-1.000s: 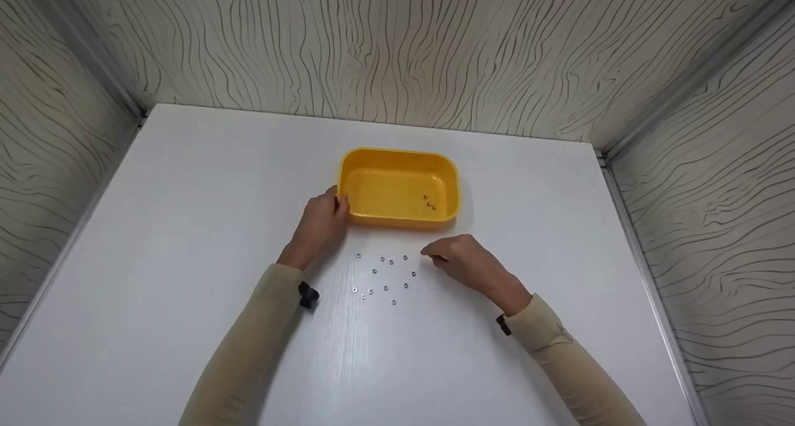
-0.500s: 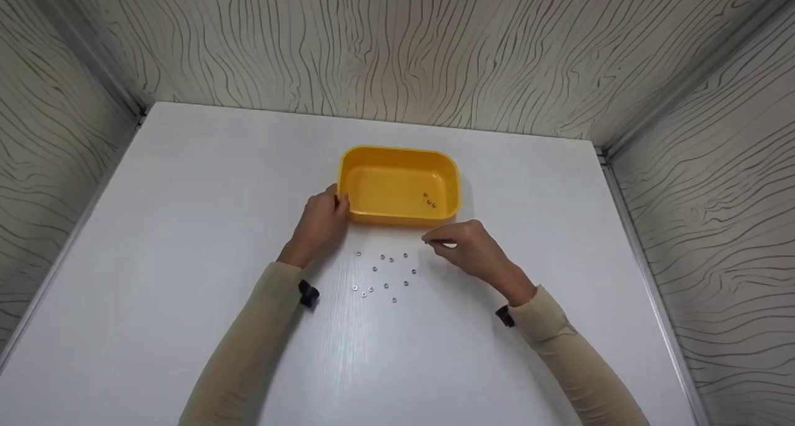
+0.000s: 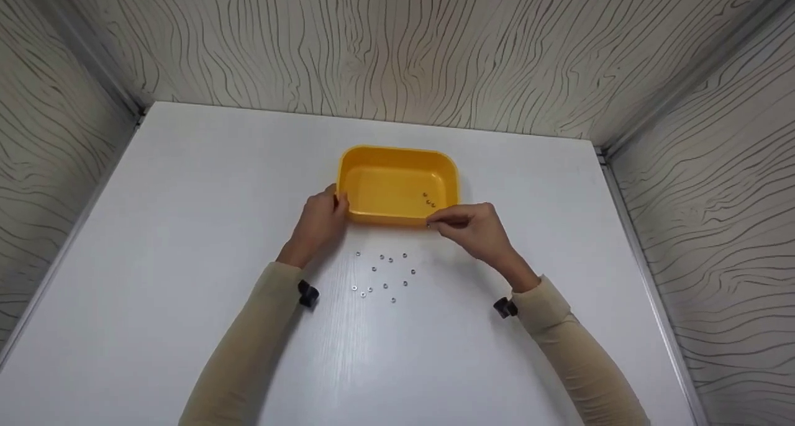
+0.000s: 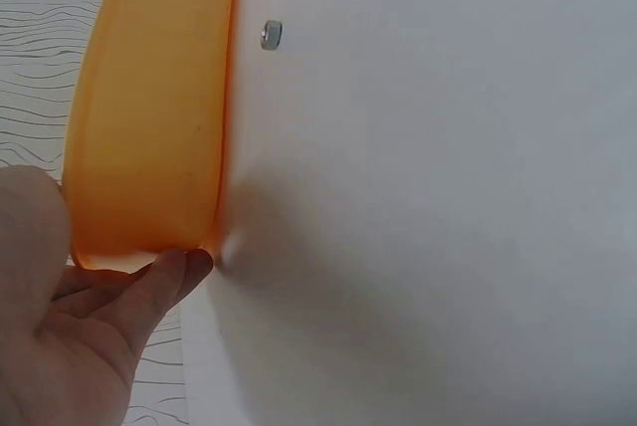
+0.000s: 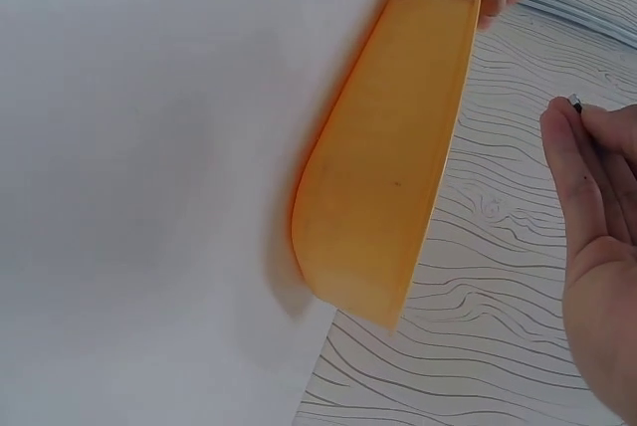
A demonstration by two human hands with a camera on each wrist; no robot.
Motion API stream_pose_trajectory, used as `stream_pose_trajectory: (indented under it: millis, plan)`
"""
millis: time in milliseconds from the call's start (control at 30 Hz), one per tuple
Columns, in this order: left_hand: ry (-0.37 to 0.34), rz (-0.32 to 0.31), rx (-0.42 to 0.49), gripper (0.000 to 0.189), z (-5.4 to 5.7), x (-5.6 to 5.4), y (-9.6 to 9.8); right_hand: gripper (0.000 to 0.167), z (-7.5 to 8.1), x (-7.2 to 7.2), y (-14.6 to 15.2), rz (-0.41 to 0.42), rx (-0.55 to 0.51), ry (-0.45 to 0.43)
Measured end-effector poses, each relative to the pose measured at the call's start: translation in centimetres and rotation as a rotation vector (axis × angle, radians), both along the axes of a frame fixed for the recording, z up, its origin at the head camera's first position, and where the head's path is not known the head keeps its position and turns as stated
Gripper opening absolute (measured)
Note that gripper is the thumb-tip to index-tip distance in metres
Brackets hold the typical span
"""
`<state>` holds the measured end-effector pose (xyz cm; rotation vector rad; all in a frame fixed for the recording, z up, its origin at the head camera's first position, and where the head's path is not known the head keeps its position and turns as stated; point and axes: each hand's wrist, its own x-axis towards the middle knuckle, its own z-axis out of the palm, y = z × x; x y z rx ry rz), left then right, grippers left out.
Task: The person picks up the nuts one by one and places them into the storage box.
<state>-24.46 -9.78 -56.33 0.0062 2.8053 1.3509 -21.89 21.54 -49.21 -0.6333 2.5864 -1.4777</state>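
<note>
A yellow plastic bin (image 3: 388, 193) sits toward the back of the white table, with 3 small metal nuts (image 3: 428, 202) in its right part. My left hand (image 3: 320, 224) grips the bin's left end, thumb at the rim; the left wrist view shows its fingers (image 4: 164, 282) against the end wall. Between thumb and fingertips my right hand (image 3: 475, 227) pinches one nut (image 5: 575, 103), held at the bin's front right rim. Whether that hand touches the rim I cannot tell. Several loose nuts (image 3: 385, 286) lie scattered on the table in front of the bin.
The white table (image 3: 236, 165) is bounded by wood-patterned panels at the back (image 3: 385, 47) and on both sides. Black wrist cameras (image 3: 308, 294) are strapped at both sleeves. A single nut (image 4: 272, 35) lies near the bin's front wall in the left wrist view.
My right hand has risen from the table beside the loose nuts and moved away from me to the bin's front right rim, carrying a nut. The left hand and the bin stay put.
</note>
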Motion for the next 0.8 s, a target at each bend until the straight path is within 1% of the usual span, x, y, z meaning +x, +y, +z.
stream_pose_trajectory:
  millis: [133,267,367,567,700,800]
  plan:
    - [0.018,-0.003,-0.018,0.029,0.2,0.1,0.0,0.016,0.3,-0.9,0.1,-0.035,-0.117,-0.088]
    - [0.011,0.001,-0.032,0.028,0.2,0.2,0.1,0.019,0.4,-2.0,0.3,-0.058,-0.251,-0.154]
    - [0.006,0.005,-0.028,0.029,0.1,0.1,0.2,0.023,0.4,-2.9,0.5,-0.086,-0.319,-0.19]
    - [-0.018,0.005,-0.011,0.031,0.3,0.1,0.1,0.034,0.4,-4.3,0.9,-0.145,-0.364,-0.234]
    - [-0.032,0.006,0.0,0.031,0.3,0.1,0.1,0.044,0.0,-5.1,1.1,-0.173,-0.422,-0.279]
    - [-0.041,0.009,0.011,0.032,0.2,0.1,0.1,0.042,-0.2,-5.7,1.2,-0.208,-0.463,-0.33]
